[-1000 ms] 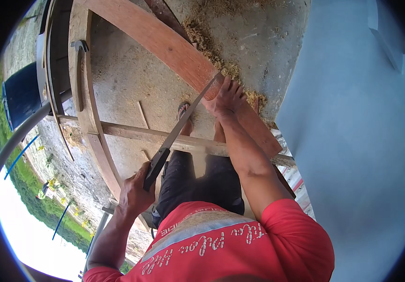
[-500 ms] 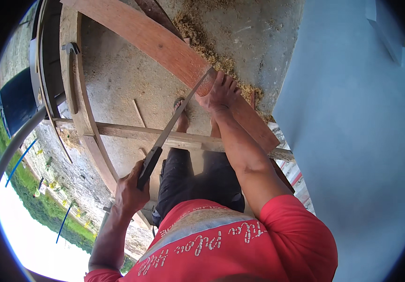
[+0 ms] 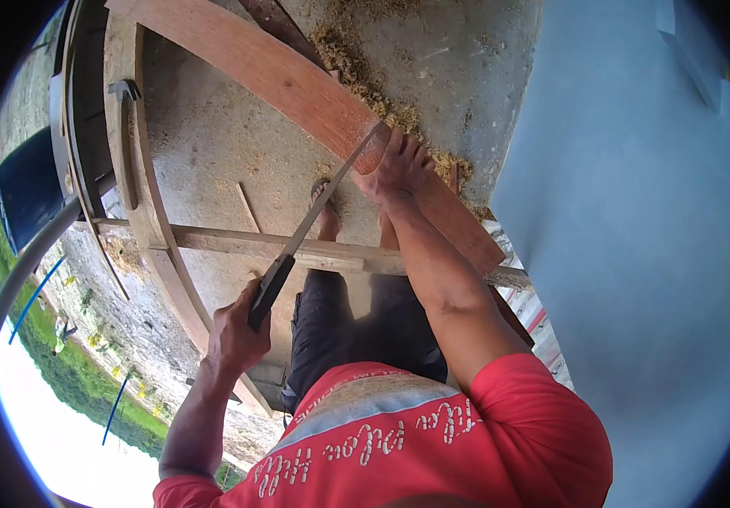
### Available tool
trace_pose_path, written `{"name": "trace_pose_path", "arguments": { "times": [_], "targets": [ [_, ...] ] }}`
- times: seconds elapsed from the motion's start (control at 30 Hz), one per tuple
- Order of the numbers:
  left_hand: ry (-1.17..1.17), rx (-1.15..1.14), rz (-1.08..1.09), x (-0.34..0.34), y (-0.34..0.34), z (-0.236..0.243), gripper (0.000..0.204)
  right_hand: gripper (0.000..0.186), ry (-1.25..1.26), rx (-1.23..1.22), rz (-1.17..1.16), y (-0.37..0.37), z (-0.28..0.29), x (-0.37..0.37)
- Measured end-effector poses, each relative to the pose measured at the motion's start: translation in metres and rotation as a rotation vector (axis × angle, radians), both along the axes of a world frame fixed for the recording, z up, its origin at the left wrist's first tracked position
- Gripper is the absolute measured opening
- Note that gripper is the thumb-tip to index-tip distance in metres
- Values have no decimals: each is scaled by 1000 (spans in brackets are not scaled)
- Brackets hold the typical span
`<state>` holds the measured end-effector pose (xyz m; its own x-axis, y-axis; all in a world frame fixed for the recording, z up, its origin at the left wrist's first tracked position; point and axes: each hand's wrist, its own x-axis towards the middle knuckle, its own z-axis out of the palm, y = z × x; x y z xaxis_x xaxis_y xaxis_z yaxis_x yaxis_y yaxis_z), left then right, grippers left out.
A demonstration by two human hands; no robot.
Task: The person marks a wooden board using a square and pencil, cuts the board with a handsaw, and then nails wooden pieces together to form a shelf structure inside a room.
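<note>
Concrete floor [image 3: 212, 127] lies beneath the board [image 3: 289, 83], which slants from upper left down to lower right and serves as the landmark here.

Far left of the board, greenery [image 3: 77, 381] shows outdoors. Nearer to it, a hammer [image 3: 130, 157] lies lengthwise along a curved timber [image 3: 153, 212] — perhaps set there to be out of the way yet within reach. From that timber a crossbar [image 3: 255, 241] runs on the person's side of the board, toward its lower end.

Left of the board and nearer the body, the left hand [image 3: 239, 339] is wrapped round the black handle of the saw [image 3: 311, 218]. Its blade slopes up across the board, the tip by the far edge; that low angle probably lets the teeth bear on the wood. Pale dust clings to the face beside the blade.

Just right of the blade, the right hand [image 3: 399, 169] presses on the board, fingers bent over the far edge, likely to keep it from shifting — whether the thumb hooks underneath, I cannot tell. Sawdust [image 3: 348, 63] lies beyond the board's far edge, and right of everything hangs or stands a pale blue sheet [image 3: 636, 220].
</note>
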<state>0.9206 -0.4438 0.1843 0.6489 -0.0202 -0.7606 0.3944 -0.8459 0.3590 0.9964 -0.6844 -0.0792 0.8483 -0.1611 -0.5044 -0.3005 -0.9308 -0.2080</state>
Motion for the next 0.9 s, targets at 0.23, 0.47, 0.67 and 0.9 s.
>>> {"name": "trace_pose_path", "arguments": {
  "times": [0.23, 0.47, 0.67, 0.9],
  "targets": [
    [-145, -35, 5, 82, -54, -121, 44, 109, -41, 75, -2, 31, 10, 7],
    [-12, -51, 6, 18, -13, -37, 47, 115, -4, -2, -13, 6, 0, 3],
    [25, 5, -9, 33, -17, -57, 46, 114, -66, 27, -17, 11, 2, 6],
    [-67, -58, -9, 82, -59, -108, 37, 106, 41, 26, 6, 27, 0, 3]
  ]
}}
